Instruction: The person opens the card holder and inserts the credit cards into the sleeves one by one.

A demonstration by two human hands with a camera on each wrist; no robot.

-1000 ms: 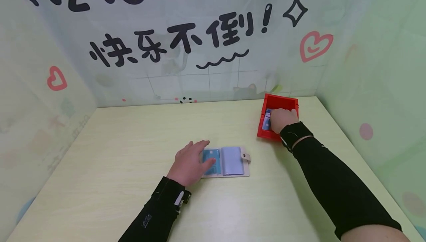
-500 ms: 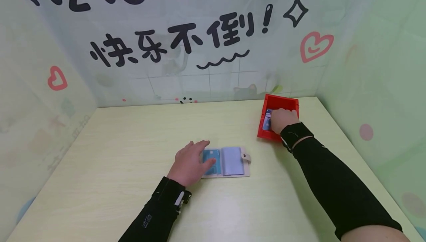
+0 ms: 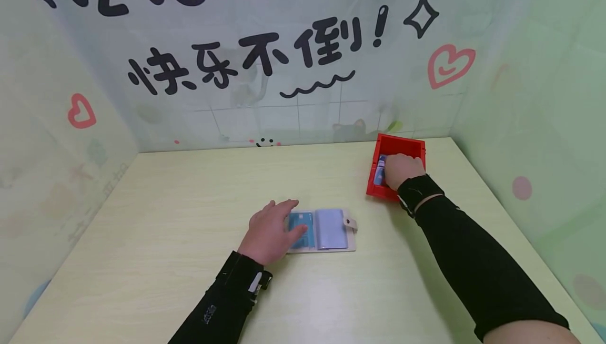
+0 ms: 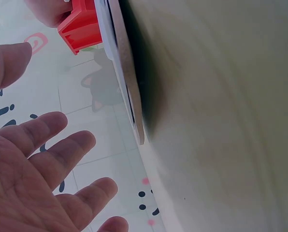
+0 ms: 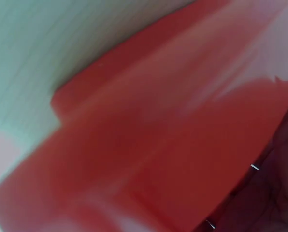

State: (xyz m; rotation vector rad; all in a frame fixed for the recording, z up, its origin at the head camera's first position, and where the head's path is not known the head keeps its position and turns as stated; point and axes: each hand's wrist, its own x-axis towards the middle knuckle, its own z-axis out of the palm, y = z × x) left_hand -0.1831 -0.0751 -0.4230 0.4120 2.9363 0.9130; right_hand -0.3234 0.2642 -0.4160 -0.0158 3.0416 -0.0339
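An opened card holder (image 3: 331, 229) with clear sleeves and a snap tab lies on the table. A blue card (image 3: 304, 226) shows in its left side. My left hand (image 3: 270, 233) hovers over that left side, thumb and fingers spread. In the left wrist view, the left hand's fingers (image 4: 62, 154) are apart with nothing between them. My right hand (image 3: 402, 170) reaches into a red box (image 3: 382, 190) at the back right, beside a blue-and-white packet (image 3: 380, 170). Its fingertips are hidden down in the box, so I cannot tell what they hold.
The pale wooden table (image 3: 180, 228) ends at a printed cloth backdrop (image 3: 303, 118) behind. A light green side cloth (image 3: 521, 139) stands to the right, close to the red box.
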